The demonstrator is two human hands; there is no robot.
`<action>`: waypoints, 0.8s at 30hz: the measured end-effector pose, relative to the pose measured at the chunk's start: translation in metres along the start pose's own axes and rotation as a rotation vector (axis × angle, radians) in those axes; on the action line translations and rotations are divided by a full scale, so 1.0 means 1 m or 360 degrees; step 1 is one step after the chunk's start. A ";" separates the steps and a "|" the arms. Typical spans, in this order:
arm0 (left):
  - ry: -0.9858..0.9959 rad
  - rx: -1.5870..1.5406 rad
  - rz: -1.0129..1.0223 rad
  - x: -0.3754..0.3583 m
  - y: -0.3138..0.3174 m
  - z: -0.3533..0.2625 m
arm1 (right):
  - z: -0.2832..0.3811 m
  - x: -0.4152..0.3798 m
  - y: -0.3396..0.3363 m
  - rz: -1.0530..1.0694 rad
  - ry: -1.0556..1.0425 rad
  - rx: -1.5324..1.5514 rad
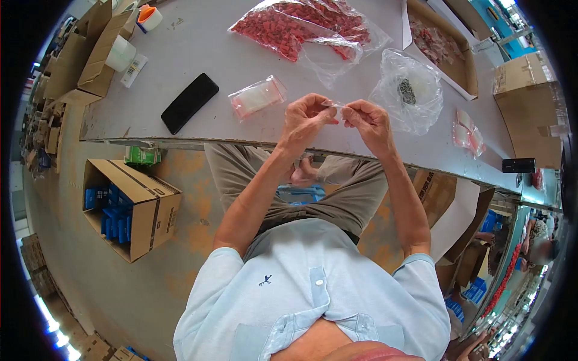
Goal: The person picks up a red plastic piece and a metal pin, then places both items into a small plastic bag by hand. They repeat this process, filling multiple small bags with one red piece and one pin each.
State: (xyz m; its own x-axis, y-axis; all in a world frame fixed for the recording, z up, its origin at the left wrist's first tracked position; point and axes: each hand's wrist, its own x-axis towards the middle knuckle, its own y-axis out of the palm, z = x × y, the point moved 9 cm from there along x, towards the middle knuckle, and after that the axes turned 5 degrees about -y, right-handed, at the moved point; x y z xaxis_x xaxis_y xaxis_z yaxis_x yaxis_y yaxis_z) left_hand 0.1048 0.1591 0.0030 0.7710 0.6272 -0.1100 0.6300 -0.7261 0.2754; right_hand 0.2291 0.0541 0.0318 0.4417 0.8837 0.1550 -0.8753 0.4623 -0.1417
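Left hand (pixel 310 119) and right hand (pixel 368 122) pinch a small clear bag (pixel 333 104) at their fingertips, its film spanning between them, right of the black phone (pixel 189 103).

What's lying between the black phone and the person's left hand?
A pink-and-white plastic packet lies between the black phone and the left hand, as the head view shows.

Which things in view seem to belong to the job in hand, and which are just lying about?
Likely part of the job:
pinched clear plastic
large bag of red pieces
bag of small dark pieces
open box of small packets

Probably just lying about:
black phone
orange-and-white roll
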 end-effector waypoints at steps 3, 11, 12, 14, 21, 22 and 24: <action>-0.0052 -0.0038 0.0027 0.000 0.001 0.006 | 0.000 -0.002 -0.003 -0.0029 -0.0009 -0.0007; -0.0041 -0.0116 0.0026 -0.001 0.003 0.006 | 0.000 -0.001 -0.003 -0.0058 0.0004 0.0064; -0.0077 -0.0093 0.0012 -0.001 0.002 0.007 | 0.002 -0.001 -0.005 -0.0083 -0.0029 0.0000; -0.0053 -0.0048 0.0004 -0.001 0.003 0.007 | 0.006 0.000 -0.007 -0.0109 -0.0060 -0.0063; 0.0080 -0.0037 0.0128 0.000 0.012 0.004 | -0.003 0.007 -0.009 0.0019 0.0124 -0.0256; 0.0079 -0.0037 0.0127 -0.001 0.011 0.003 | 0.000 0.008 -0.008 0.0002 0.0099 -0.0224; -0.0172 -0.0150 0.0137 0.000 0.008 0.012 | 0.002 0.008 -0.010 -0.0079 0.0103 -0.0104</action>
State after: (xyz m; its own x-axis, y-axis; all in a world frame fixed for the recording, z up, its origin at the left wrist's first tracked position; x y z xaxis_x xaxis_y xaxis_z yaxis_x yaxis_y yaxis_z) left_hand 0.1110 0.1495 -0.0062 0.8304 0.5261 -0.1831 0.5537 -0.7431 0.3758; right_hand 0.2412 0.0561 0.0362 0.4977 0.8616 0.1000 -0.8384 0.5074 -0.1990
